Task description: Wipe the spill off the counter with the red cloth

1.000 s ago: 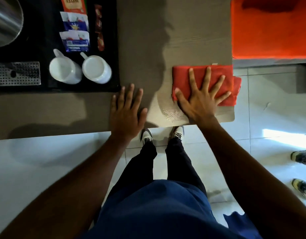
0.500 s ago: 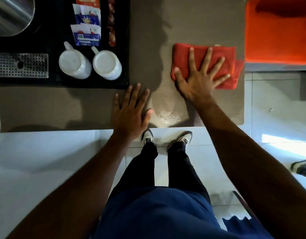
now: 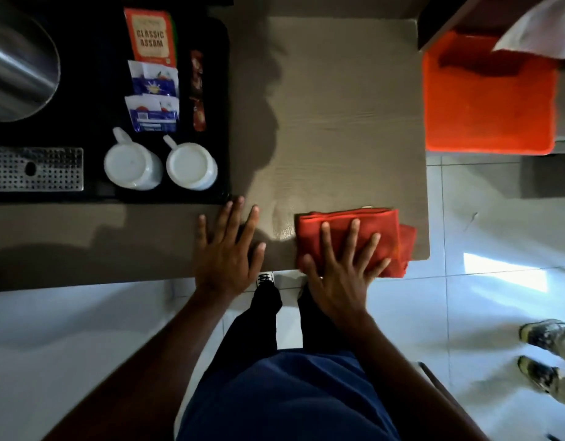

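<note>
From the head camera, looking straight down: a grey-brown wood-grain counter (image 3: 338, 122) runs across the upper half, its near edge and rounded right corner giving way to a pale tiled floor (image 3: 466, 313) with a bright patch of light on it. To the right, past the counter's edge, lies an orange mat (image 3: 488, 103), with a pale cloth-like shape at the top right corner that is too cut off to identify.

The red cloth (image 3: 383, 230) is folded and lies flat at the counter's near right corner, its front edge at the lip. The right hand (image 3: 341, 275) is spread flat, fingers splayed, pressing down on the cloth — palm over the counter's edge, nothing gripped. Just left of the cloth a wet, glistening smear (image 3: 282, 224) shows on the surface. Beyond that smear the left hand (image 3: 225, 253) rests open and flat on the bare counter, holding nothing.

Further back on the left sits a black tray (image 3: 217, 90) — its corner just beyond the left fingertips. On it stand two white mugs (image 3: 131, 165) side by side, tea sachets (image 3: 152, 114) and a packet marked Classic Assam (image 3: 150, 35). A steel vessel (image 3: 17, 65) and a perforated metal drip grate (image 3: 36, 168) are at the far left.

Below, the person's dark trousers and shoes show; a second pair of shoes (image 3: 545, 361) stands on the floor at right.
</note>
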Demonstrator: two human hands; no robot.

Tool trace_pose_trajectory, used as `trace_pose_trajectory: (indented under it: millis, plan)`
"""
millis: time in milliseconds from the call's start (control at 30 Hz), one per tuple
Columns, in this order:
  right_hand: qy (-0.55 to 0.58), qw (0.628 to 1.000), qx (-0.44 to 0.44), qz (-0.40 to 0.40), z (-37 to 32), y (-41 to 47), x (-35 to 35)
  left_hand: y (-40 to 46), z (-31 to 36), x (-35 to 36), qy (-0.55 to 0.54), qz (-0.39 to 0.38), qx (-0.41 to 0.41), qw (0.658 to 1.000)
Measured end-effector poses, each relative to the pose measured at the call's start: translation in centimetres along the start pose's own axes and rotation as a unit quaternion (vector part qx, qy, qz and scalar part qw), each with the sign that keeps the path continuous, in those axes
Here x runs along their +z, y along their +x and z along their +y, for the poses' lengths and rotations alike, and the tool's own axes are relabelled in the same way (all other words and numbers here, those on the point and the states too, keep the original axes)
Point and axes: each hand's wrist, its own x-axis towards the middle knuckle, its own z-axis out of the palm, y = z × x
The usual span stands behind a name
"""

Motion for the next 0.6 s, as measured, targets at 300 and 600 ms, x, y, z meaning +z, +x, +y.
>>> trace_pose_trajectory:
  millis: [300, 600]
  plan:
    - [-0.018, 1.000, -0.003, -0.021, -1.8, 1.7, -1.1, 0.4, 0.6, -0.6, -0.011, -0.033, -0.006, 0.999]
    - [-0.008, 0.999, -0.026, 0.029, -4.6, 16.3, -7.1, 2.4, 2.7, -1.8, -0.020, -0.057, -0.015, 0.998]
